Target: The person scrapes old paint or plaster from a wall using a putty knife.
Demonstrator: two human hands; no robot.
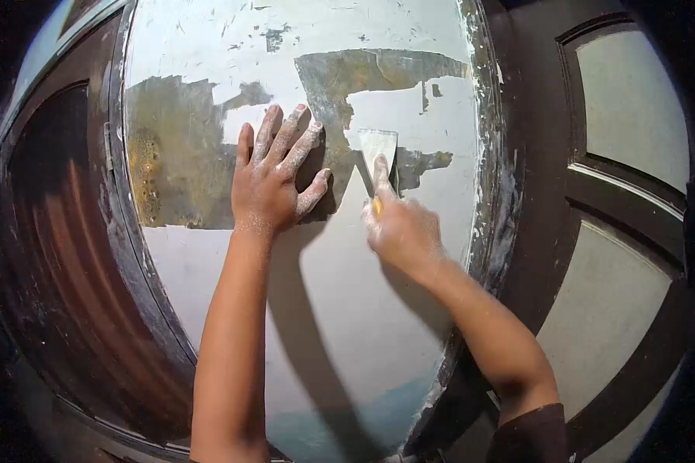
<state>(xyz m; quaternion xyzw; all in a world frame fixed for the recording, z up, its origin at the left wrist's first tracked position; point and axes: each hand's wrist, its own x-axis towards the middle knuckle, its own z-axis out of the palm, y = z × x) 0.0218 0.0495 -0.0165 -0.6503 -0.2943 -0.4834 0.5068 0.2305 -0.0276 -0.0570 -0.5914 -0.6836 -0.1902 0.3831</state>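
Observation:
My right hand is wrapped round the yellow handle of a putty knife, its forefinger stretched along the blade. The broad blade points up, close against the wall panel, and looks coated in white. White dust covers the fingers of my left hand, which lies spread on the panel and holds nothing. Around the hands the panel shows white coating with ragged edges and bare grey-brown patches. Most of the handle is hidden in my right hand.
A dark brown wooden door stands on the left. On the right is a dark panelled frame with pale panels. Paint-flecked edge strips border the wall panel. A bluish patch marks its lower part.

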